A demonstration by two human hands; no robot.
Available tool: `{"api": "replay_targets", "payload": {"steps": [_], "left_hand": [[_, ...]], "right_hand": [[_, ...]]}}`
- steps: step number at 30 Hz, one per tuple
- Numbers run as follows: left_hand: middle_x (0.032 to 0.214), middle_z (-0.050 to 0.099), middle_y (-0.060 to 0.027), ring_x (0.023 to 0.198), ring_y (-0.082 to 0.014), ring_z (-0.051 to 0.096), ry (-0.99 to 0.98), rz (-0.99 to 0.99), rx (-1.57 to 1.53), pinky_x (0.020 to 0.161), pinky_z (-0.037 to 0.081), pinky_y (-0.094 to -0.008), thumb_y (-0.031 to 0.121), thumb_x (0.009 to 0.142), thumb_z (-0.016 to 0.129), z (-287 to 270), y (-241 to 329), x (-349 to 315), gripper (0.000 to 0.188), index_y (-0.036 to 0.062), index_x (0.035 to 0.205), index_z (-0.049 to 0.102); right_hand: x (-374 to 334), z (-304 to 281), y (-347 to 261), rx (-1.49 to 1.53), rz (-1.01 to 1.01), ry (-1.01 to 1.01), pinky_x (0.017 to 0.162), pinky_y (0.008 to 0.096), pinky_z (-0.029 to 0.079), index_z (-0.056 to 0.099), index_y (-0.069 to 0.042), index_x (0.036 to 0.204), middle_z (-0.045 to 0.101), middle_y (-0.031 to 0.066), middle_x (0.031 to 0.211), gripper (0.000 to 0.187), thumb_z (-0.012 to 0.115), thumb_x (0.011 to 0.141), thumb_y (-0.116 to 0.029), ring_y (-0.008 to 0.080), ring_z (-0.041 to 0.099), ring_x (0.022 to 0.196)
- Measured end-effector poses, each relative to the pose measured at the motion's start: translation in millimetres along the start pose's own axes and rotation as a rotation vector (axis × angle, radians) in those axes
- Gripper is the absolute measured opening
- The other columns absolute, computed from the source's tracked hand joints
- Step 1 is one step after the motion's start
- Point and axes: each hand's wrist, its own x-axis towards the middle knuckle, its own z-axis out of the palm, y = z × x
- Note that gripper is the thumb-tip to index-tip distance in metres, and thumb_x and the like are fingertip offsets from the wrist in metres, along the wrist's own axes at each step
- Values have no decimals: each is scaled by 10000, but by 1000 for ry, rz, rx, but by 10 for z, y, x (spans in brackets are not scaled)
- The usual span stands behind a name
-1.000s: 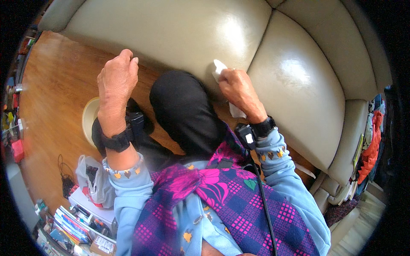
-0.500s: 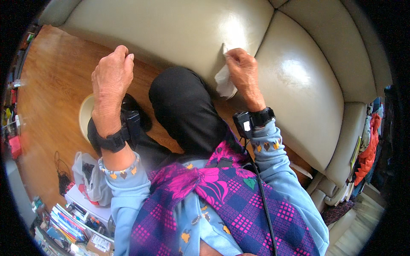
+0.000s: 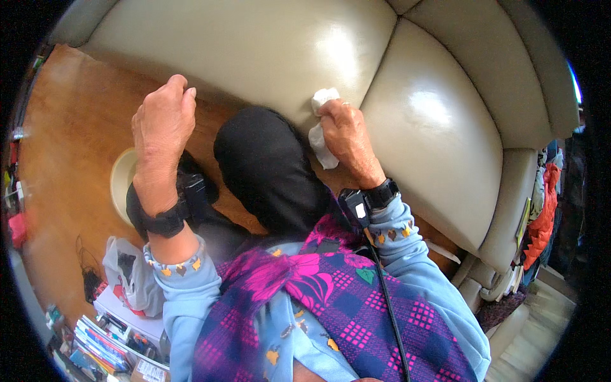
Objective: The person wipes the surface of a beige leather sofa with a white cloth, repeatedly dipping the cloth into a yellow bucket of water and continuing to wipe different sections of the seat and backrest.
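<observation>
My right hand [image 3: 347, 140] pinches a crumpled white cloth [image 3: 325, 148] at the front edge of the beige leather sofa seat [image 3: 254, 44]. One bunched bit of the cloth pokes out past the fingertips, and a longer flap hangs below them. Above the wooden floor, my left hand [image 3: 164, 121] is closed in a loose fist with its back toward me. Nothing sticks out of it, though the curled fingers are partly hidden. My bent knee [image 3: 264, 165] in black trousers lies between the two hands.
A cream round basin [image 3: 121, 184] stands on the floor beside my left forearm. At lower left are a white plastic bag [image 3: 133, 274] and a stack of papers [image 3: 102, 344]. The sofa armrest [image 3: 509, 210] is at right, with piled clothes [image 3: 544, 216] beyond it.
My right hand has drawn back toward me and slightly left with the cloth, which now bunches past the fingertips. My left hand stays closed, nearly in place.
</observation>
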Motion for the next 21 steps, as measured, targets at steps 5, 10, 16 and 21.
{"api": "replay_targets", "payload": {"steps": [5,10,16,21], "left_hand": [[930,689,-211,904,-432,648,5,13,6,765,529,-504,265,955,559,-8,-46,-10,213,71,1018,622],[934,688,-212,908,-426,650,0,-2,21,763,534,-496,261,961,554,-15,-41,-20,213,66,1014,621],[924,688,-208,897,-422,650,-1,39,10,755,534,-495,253,963,554,-13,1,-8,204,59,988,611],[921,682,-204,885,-424,643,-6,59,31,743,530,-500,241,962,550,9,52,22,197,50,970,603]], "right_hand": [[-2,-163,155,260,222,39,686,372,539,704,9,961,701,185,830,194,541,866,-38,271,675,740],[538,-555,545,113,360,345,593,330,547,678,8,1067,704,153,864,233,559,900,-102,188,669,702],[936,-217,825,-271,259,410,710,438,557,650,25,1011,694,245,938,211,549,848,-62,410,686,849],[836,-186,786,-127,307,265,786,426,542,671,2,1017,696,242,948,209,544,859,-48,348,690,885]]}}
